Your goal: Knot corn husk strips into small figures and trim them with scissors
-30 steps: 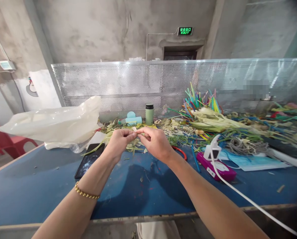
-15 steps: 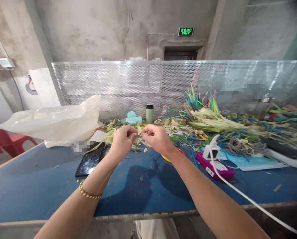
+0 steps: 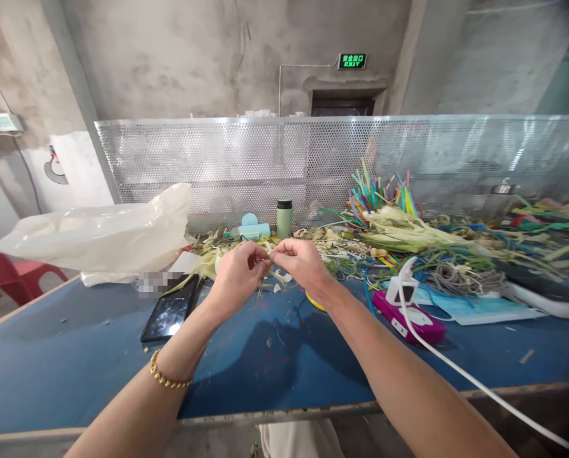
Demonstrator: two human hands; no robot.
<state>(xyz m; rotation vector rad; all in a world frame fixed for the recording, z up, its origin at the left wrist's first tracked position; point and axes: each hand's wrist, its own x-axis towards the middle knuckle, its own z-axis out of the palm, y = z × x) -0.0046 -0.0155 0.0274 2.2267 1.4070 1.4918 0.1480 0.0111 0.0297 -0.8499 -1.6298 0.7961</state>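
Observation:
My left hand (image 3: 240, 275) and my right hand (image 3: 302, 264) meet above the middle of the blue table, their fingertips almost touching. Both are closed in a pinch on a small pale strip of husk (image 3: 282, 277). Bits of it show above and below the fingers; the rest is hidden. Just left of my left hand lie pale green husks (image 3: 207, 262). Behind my fingers stand a green bottle with a black lid (image 3: 284, 219) and a light-blue container (image 3: 254, 230). Below my right wrist, part of a yellow ring (image 3: 314, 301) shows.
A black phone (image 3: 167, 315) lies left of my left forearm, near a large plastic bag (image 3: 98, 235). On the right are a purple power strip (image 3: 411, 318) with a white cable, a blue face mask (image 3: 489, 310) and heaped husks (image 3: 403, 230). A perforated metal screen (image 3: 208, 159) stands behind.
My hands have come closer together, so the fingertips now nearly meet. More of the pale strip shows below the fingers. The whole view has shifted slightly.

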